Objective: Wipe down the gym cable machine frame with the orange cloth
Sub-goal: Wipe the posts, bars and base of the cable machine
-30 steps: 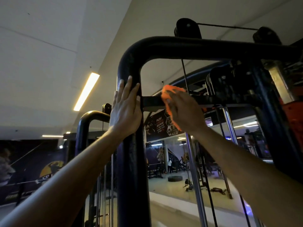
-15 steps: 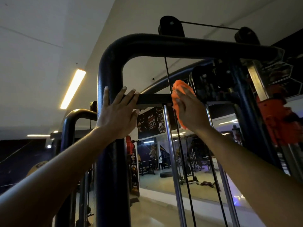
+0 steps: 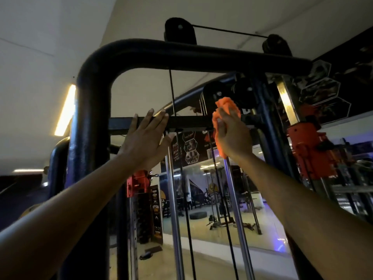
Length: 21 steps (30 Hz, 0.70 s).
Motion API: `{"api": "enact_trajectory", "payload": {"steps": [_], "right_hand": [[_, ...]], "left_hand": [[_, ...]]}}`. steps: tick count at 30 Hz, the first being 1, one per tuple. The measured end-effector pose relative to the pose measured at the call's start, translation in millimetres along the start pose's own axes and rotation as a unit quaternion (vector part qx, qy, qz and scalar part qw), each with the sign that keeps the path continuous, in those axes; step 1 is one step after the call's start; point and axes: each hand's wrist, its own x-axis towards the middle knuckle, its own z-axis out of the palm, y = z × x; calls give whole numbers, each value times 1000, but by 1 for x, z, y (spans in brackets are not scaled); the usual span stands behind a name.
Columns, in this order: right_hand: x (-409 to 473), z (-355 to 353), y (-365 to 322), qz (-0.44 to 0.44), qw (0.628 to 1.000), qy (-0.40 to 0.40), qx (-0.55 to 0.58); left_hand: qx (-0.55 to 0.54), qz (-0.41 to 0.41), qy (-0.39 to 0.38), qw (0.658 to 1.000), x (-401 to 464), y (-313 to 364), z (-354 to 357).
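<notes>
The cable machine's black tubular frame [image 3: 94,102] rises on the left and bends across the top. A flat black crossbar [image 3: 189,123] spans it at hand height. My right hand [image 3: 232,136] presses the bunched orange cloth [image 3: 227,107] against the right end of the crossbar, fingers straight over the cloth, which sticks out above and below the hand. My left hand [image 3: 148,138] lies flat with straight fingers on the crossbar's left part, just right of the upright tube.
Two chrome guide rods [image 3: 175,209] and a black cable [image 3: 171,91] run down behind the crossbar. Black pulleys [image 3: 179,30] sit on the top tube. An orange carriage [image 3: 310,148] hangs on the right column. A mirror behind reflects the gym floor.
My right hand slid the cloth rightward along the crossbar. My left hand left the upright tube and now lies flat on the crossbar. The view shifted right.
</notes>
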Motion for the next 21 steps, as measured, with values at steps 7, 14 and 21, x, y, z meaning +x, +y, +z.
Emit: {"api": "enact_trajectory", "payload": {"steps": [7,14,21], "right_hand": [[-1,-6,24,-160,982,-98,14],[33,-38,63,-81,995,-27,58],[54,-13,60,-144,988,-52,-27]], "left_hand": [[-15,16,-21,1000,42,59,14],[-55,52,1,997,66,77,21],[-105,-19,55,993,109,101,26]]}}
